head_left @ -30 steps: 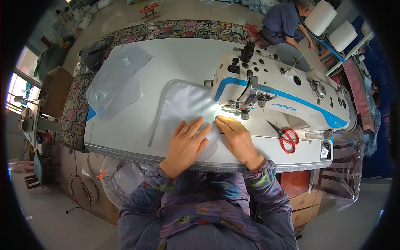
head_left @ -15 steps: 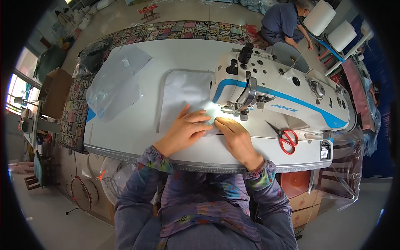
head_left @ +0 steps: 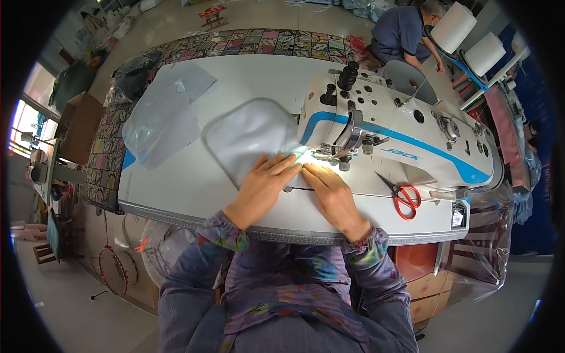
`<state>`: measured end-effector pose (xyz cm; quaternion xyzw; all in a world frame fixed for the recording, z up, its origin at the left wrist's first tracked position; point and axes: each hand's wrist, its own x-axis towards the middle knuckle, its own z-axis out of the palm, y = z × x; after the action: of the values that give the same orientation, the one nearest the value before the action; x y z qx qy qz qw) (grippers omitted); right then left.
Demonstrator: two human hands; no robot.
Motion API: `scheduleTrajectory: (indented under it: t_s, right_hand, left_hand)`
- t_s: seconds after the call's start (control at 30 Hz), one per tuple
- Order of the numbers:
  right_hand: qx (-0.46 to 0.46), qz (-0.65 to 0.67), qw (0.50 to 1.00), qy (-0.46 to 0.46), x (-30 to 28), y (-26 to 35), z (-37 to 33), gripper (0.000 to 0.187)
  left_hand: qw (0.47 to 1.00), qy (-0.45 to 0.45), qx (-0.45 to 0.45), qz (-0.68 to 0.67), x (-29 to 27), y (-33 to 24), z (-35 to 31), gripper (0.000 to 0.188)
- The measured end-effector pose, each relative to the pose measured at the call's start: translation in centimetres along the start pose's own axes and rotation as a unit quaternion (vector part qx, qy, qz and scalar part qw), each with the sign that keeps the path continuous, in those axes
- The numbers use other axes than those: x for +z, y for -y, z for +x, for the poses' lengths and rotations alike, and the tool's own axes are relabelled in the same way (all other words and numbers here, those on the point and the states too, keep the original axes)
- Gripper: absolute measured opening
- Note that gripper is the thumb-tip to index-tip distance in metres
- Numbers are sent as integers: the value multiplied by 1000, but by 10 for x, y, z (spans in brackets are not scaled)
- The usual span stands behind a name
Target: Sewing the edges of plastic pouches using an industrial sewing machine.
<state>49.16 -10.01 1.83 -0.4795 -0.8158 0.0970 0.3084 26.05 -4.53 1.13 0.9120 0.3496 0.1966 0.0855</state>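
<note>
A white sheet (head_left: 250, 132) with rounded corners and a grey border lies turned on the tabletop. Its right corner reaches the lit needle area of a white and blue sewing machine (head_left: 400, 144). My left hand (head_left: 268, 185) rests flat on the lower part of the sheet, fingers stretched toward the needle. Close beside it, my right hand (head_left: 334, 197) has its fingers together at the sheet's edge, just in front of the presser foot. The fingertips of that hand partly hide the edge, and the bright lamp washes out the stitching spot.
Red-handled scissors (head_left: 406, 200) lie right of my right hand. Clear plastic pieces (head_left: 165, 117) cover the table's left side. A ruler strip (head_left: 306, 236) runs along the front edge. Thread cones (head_left: 453, 28) stand at the far right, near a crouching person (head_left: 400, 32).
The white sheet has turned, so its far edge now slants and a corner points left. My left hand has shifted slightly with its fingers closer together; my right hand stays nearly in place.
</note>
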Motion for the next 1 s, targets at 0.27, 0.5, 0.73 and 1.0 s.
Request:
scheduleTrajectory:
  t_s: [0.27,0.5,0.73,1.0]
  right_hand:
    - [-2,5,1000,-18,-1,2,-3,51]
    - [33,44,998,-39,-6,18,-21,41]
    - [45,-18,998,-39,-3,13,-15,49]
    - [77,-107,991,-39,13,1,2,53]
  left_hand:
    - [997,-44,-42,-38,9,-42,-15,44]
    - [992,-62,-19,-113,-2,-14,-14,32]
    - [927,-223,-273,129,-59,108,-22,23]
    - [900,-151,-356,201,-67,191,-47,23]
